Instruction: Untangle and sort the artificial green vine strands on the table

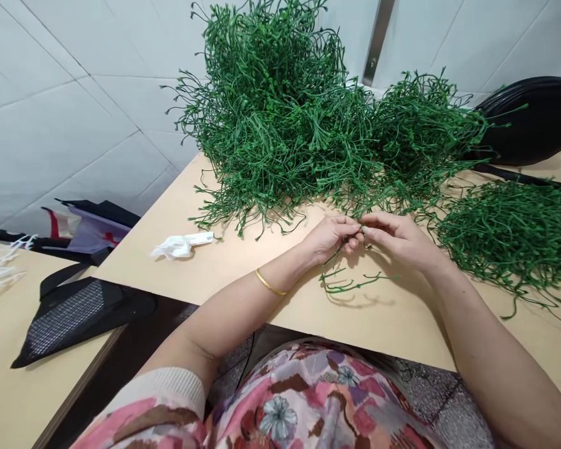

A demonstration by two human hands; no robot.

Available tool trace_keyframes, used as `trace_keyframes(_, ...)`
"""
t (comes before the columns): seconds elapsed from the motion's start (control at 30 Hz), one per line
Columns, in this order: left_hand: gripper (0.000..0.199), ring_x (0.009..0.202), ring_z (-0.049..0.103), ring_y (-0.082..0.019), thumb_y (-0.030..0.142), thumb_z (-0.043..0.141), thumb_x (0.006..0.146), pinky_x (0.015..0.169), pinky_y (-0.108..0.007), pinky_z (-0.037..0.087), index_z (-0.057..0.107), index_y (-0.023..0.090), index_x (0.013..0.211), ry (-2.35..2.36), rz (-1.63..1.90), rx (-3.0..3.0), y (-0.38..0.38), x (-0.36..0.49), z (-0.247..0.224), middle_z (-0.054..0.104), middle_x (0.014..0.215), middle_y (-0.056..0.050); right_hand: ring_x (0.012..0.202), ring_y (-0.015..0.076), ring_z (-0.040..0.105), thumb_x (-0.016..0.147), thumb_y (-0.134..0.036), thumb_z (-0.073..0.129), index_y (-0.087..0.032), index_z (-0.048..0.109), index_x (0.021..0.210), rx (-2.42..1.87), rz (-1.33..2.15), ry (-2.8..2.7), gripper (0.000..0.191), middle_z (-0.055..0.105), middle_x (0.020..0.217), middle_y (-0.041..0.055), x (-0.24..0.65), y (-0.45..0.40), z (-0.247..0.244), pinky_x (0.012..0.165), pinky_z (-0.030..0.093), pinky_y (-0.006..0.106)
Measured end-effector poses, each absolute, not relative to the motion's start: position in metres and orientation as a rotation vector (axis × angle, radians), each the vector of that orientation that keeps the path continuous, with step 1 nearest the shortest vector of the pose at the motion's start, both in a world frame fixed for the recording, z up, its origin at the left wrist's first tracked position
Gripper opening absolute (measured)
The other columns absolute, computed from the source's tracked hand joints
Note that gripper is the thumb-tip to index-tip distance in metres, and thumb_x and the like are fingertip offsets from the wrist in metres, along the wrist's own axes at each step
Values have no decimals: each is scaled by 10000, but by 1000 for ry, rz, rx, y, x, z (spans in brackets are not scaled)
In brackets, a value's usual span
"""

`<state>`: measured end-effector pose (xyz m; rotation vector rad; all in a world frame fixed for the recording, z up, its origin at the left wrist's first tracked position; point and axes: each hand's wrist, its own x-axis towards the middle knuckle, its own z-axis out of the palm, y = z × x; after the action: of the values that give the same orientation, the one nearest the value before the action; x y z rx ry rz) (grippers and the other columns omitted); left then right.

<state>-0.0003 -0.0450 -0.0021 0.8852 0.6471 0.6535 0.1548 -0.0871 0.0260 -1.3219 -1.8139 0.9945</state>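
Note:
Both hands meet over the front of the table, fingertips touching. My left hand, with a gold bangle on its wrist, is closed in a pinch on a thin green artificial plant stem. The thumb and forefinger of my right hand pinch at the same spot. Below the fingers the branched stem hangs close over the tabletop; its upper end is hidden between the fingertips. Just behind the hands rises a big tangled heap of similar green stems with small knobbed tips.
A flatter pile of green stems lies at the right. Behind it stands a black round object. A crumpled white wrapper lies left on the table. A black mesh bag and folded umbrellas are further left.

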Motion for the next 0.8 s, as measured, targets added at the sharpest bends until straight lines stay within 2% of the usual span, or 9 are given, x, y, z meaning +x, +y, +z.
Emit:
trace_keyframes(0.1,107,414,494,-52,133,587,738,400,-177,389,521,108,659,650,674,939,-46,1,-4,598,560,-14,697,137,542,823,-289,485,-172,606,831,-1375,962,-1820,168,617,758,26,156,-89,25,636,400,260)
trace_keyframes(0.27,97,405,499,-51,136,583,737,405,-182,396,512,116,675,636,713,1081,-47,2,-4,585,564,4,554,98,385,811,-308,487,-164,565,700,-1511,817,-1880,197,488,593,-16,160,-87,22,536,299,251)
trace_keyframes(0.37,121,421,500,-39,181,606,735,417,-167,391,510,126,686,663,736,1173,-47,2,-4,565,562,24,540,93,367,791,-352,508,-168,526,687,-1476,926,-1763,212,462,585,-22,159,-86,19,516,287,247)
trace_keyframes(0.53,107,409,496,-56,162,603,715,415,-192,391,504,134,685,653,754,1170,-47,2,-5,547,545,27,484,85,360,751,-429,572,-192,477,792,-1379,1182,-1542,258,439,553,-53,152,-87,17,471,279,234)
trace_keyframes(0.63,85,399,475,-50,130,578,709,406,-183,361,505,136,667,695,780,1187,-48,3,-4,529,520,30,468,78,330,770,-440,543,-189,464,679,-1394,1225,-1573,278,419,530,-44,149,-88,17,454,246,238)
trace_keyframes(0.8,113,405,368,-18,57,545,681,423,-167,281,506,129,602,789,853,1260,-50,5,-1,441,466,58,491,81,273,790,-374,494,-195,385,544,-1584,977,-1663,323,312,507,-46,145,-87,14,474,216,246)
